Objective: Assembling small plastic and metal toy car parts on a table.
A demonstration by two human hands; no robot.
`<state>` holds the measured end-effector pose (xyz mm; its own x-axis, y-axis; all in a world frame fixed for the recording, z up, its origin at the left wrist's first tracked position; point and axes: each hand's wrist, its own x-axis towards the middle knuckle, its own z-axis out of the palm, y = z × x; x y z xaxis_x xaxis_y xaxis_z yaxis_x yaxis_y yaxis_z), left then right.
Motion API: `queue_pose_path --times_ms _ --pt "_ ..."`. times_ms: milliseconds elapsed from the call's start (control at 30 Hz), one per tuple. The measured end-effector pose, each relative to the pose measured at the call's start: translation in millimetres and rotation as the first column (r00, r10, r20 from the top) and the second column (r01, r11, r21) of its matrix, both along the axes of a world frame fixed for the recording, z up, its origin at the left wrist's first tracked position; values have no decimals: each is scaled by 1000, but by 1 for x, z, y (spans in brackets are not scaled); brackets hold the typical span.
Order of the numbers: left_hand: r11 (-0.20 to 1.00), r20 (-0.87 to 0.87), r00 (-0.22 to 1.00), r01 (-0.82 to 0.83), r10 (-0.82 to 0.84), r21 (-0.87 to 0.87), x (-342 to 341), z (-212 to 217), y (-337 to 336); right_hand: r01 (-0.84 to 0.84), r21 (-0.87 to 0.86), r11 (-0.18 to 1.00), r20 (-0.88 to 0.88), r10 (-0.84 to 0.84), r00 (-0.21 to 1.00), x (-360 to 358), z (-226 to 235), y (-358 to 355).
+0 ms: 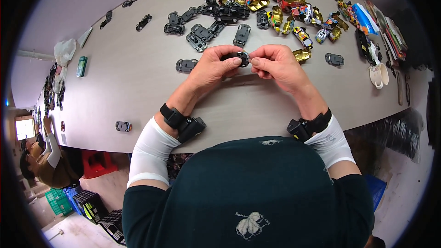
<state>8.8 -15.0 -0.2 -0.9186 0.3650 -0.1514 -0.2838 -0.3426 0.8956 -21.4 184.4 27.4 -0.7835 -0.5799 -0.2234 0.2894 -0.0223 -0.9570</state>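
Note:
Over the middle of the table, my left hand (209, 68) is closed on a small black toy car part (240, 58), held between thumb and fingers. Right beside it, my right hand (282, 68) pinches thumb and fingers together at the part's edge; what sits between those fingertips is too small to make out. A dark grey toy car base (186, 66) lies left of my left hand, and another grey base (242, 35) lies just beyond both hands. By my right hand rests a gold toy car shell (302, 55).
Black toy car bases (225, 14) are heaped at the far middle, with colourful gold-lined shells (294, 9) to their right. A white mug (378, 76) stands near the right edge. A green box (81, 66) is at left. Another person (50, 165) works at the far left.

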Motion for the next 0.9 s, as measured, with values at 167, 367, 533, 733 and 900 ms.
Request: queue_pose_path --times_ms 167,367,533,733,900 --pt "1000 5 1000 -20 21 -18 -1 -2 0 -8 -26 1000 22 9 1000 -2 -3 2" --pt "999 -32 999 -10 9 -47 -1 -3 -1 -3 -25 1000 8 3 1000 -1 -2 2" --pt "998 -48 999 -1 -3 -65 0 -3 1 -26 15 1000 -26 27 999 0 -3 1" --pt "982 -96 995 -49 32 -182 1 -3 5 -3 79 997 -76 9 997 0 -9 -3" --pt "929 -122 982 -175 142 -325 2 -5 14 206 338 918 -681 88 727 0 -18 -9"
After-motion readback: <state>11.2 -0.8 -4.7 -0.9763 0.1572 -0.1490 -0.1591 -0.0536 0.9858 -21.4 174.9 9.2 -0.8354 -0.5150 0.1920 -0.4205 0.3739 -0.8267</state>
